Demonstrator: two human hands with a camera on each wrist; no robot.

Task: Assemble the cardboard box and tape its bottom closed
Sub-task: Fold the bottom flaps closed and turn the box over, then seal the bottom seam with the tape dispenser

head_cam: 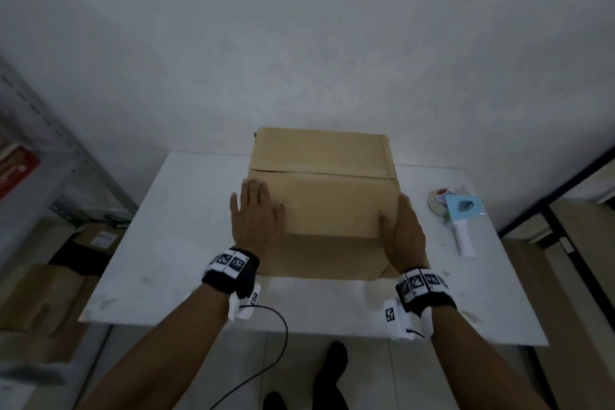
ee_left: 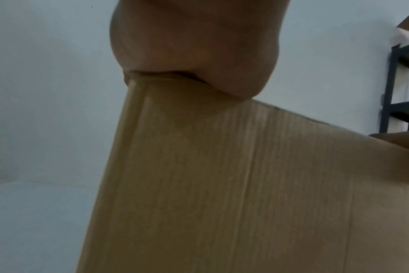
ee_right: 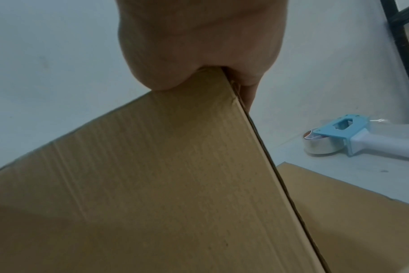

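A brown cardboard box [head_cam: 322, 183] stands on the white table [head_cam: 186, 243] with its two upper flaps folded down, meeting at a seam [head_cam: 319, 173] across the top. My left hand [head_cam: 254, 210] lies flat on the near flap at its left edge, fingers straight. My right hand [head_cam: 404, 226] rests on the near right corner, thumb on top and fingers straight along the right edge. In the left wrist view the palm [ee_left: 194, 46] presses the box [ee_left: 222, 184]. In the right wrist view the palm [ee_right: 199, 37] sits over the box corner [ee_right: 152, 175]. A blue-and-white tape dispenser [head_cam: 461, 216] lies right of the box.
The tape dispenser [ee_right: 353, 136] lies on its side, handle toward the near right. A lower flap [ee_right: 339, 212] spreads out on the table beside the box. Metal shelving with cartons [head_cam: 40, 293] stands at the left, a dark rack [ee_left: 399, 92] at the right. The wall is close behind.
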